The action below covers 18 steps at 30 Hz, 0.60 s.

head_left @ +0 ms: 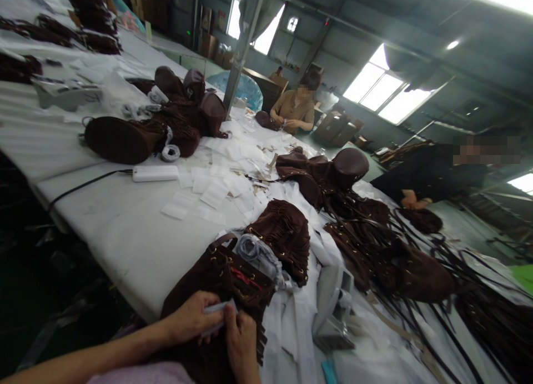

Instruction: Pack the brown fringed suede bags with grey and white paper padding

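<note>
A dark brown fringed drawstring bag (200, 278) with gold eyelets lies in front of me at the near table edge. Something red (245, 278) shows at its mouth. Above this bag, my left hand (194, 317) is closed on a pale grey folded strip (214, 308), whose material I cannot make out. The strip's other end is pinched by my right hand (241, 337), thumb on top. Just beyond lies a second brown fringed bag (283, 234), with a roll of grey wrapped strap (250, 247) beside it.
White paper pieces (214, 189) litter the white table (125, 217). A white power block (155, 173) with a black cable lies at left. More brown bags (120, 138) and long straps (437, 317) surround them. Two co-workers (297, 109) are at the far side, near a metal post (241, 53).
</note>
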Available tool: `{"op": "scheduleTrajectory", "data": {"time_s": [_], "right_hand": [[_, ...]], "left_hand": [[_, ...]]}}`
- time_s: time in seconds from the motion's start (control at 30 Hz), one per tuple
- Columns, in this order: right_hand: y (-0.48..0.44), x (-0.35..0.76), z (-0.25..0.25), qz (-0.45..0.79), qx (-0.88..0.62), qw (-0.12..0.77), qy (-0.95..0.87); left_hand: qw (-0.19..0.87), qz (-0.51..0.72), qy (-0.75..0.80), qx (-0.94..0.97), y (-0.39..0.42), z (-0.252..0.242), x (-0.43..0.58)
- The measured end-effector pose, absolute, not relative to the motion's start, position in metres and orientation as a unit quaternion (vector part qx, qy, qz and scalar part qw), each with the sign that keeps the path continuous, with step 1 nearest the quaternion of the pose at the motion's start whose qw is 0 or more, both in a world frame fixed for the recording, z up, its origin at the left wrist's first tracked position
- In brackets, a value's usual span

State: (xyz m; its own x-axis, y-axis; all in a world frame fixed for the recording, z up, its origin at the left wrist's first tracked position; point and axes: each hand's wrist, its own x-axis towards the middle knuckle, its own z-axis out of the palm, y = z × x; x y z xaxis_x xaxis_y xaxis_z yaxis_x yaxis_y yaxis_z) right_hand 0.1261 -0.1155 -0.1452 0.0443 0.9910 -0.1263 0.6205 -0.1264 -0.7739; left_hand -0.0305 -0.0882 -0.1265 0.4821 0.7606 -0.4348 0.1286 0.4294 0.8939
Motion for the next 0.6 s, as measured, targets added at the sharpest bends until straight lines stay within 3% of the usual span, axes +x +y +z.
{"op": "scheduleTrajectory", "data": {"time_s": [0.17,0.37,0.6], "right_hand": [[-0.120,0.131,-0.152,0.424,-0.601,0.341,-0.586],[-0.126,0.131,-0.142,0.464,-0.574,0.341,-0.582],[-0.116,0.123,-0.133,0.459,-0.627,0.308,-0.550]], "left_hand": [[0.760,0.241,0.414,0.439,-0.083,-0.137,-0.037],[0.791,0.269,0.374,0.403,-0.081,-0.147,-0.039],[0.749,0.247,0.426,0.444,-0.085,-0.140,-0.032]]}}
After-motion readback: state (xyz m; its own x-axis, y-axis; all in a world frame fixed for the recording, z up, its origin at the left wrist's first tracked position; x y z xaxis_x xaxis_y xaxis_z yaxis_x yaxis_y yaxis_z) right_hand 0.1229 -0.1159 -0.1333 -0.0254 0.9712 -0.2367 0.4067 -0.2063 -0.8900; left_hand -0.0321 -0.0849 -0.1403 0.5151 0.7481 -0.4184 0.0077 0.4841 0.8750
